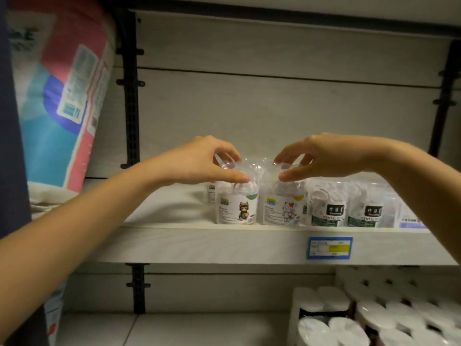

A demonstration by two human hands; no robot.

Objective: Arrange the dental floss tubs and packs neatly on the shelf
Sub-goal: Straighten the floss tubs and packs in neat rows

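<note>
So there are two clear floss tubs standing side by side on the shelf (pixel 199 243). The green-cat tub (pixel 237 206) and the white-cat tub (pixel 282 208) both have see-through domed tops and white cartoon labels. The left grip (pixel 204 163) is curled round the green-cat tub's top and the right grip (pixel 321 158) pinches the white-cat tub's top, so each tub sits at 6 o'clock under its grip. Dark-label floss packs (pixel 349 208) sit at 3 o'clock.

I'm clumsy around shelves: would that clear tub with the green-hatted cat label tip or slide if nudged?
Probably light: the cat-label tub is clear plastic holding small white pieces. Taller than wide, it could tip if pushed near the top, where the left hand holds it. Its glossy wall looks slippery.
</note>
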